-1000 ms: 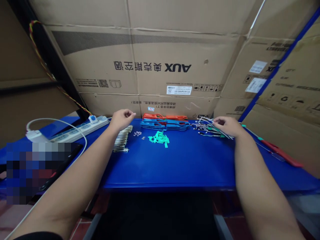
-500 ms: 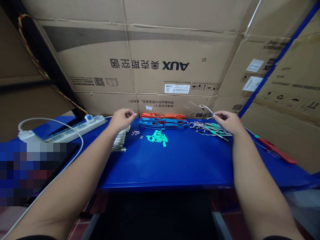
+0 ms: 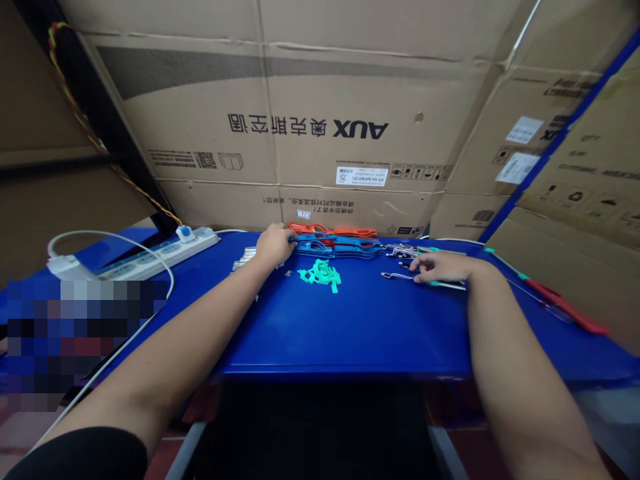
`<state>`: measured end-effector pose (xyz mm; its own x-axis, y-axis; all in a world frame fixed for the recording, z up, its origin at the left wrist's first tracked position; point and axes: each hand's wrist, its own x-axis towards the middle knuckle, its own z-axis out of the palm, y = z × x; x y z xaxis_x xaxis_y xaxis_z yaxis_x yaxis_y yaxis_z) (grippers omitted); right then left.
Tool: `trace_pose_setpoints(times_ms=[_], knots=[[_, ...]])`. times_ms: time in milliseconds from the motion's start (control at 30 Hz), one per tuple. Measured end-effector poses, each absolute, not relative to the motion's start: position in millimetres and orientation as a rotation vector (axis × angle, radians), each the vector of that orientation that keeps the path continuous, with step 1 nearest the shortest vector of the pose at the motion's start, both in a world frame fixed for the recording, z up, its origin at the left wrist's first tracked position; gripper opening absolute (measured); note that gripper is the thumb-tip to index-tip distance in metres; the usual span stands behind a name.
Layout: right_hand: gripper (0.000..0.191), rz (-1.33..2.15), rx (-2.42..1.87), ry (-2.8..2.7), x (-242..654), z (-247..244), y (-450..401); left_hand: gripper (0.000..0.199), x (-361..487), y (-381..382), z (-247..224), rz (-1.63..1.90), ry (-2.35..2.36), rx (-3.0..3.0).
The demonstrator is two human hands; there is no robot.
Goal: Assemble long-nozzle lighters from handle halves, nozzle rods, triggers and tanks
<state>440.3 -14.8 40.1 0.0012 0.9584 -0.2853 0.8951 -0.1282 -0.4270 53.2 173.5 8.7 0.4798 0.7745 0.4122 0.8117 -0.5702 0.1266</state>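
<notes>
blue pieces [image 3: 356,250], centre frame: left hand [image 3: 275,245] curled at their left end, right hand [image 3: 443,267] half-curled over wired parts [image 3: 401,251] right of centre, holds unclear; best separate pieces singly, gently.

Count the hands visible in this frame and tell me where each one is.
2: the left hand at the blue parts, the right hand at the wires.

Pwr strip [image 3: 167,251] on blue tbl [image 3: 320,333], L side; red/ylw wire [image 3: 52,48] to its plug [image 3: 185,233]. AUX ctn [image 3: 310,87] behind, txt [image 3: 360,130] upside-down.
</notes>
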Motion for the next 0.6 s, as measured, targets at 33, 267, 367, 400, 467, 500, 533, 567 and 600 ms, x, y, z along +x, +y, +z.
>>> trace_pose_setpoints(times_ms=[33, 267, 367, 400, 467, 500, 533, 567, 600], knots=[[0.058, 0.758, -2.122, -1.971, 438, 40, -14, 0.016, 54, 172, 10, -0.680, -1.404, -2.624], [0.051, 0.585, -1.973, -1.920, 437, 39, -14, 0.015, 50, 139, 46, -0.923, -1.252, -2.586], [0.041, 0.632, -2.037, -1.978, 436, 41, -15, 0.011, 47, 106, 56, -0.860, -0.724, -2.940], [0.039, 0.647, -2.066, -2.005, 434, 41, -14, 0.009, 46, 94, 57, -0.754, -0.517, -3.078], [0.036, 0.653, -2.078, -2.055, 427, 40, -12, 0.004, 47, 75, 55, -0.450, -0.186, -3.252], [0.035, 0.647, -2.060, -2.080, 421, 38, -10, 0.003, 48, 68, 53, -0.316, -0.085, -3.297], [0.034, 0.642, -2.037, -2.106, 416, 36, -7, 0.003, 48, 63, 52, -0.204, -0.022, -3.327], [0.034, 0.642, -2.017, -2.129, 410, 34, -5, 0.005, 48, 60, 52, -0.126, 0.014, -3.353], [0.034, 0.643, -2.003, -2.147, 405, 31, -2, 0.007, 48, 59, 52, -0.078, 0.038, -3.381]])
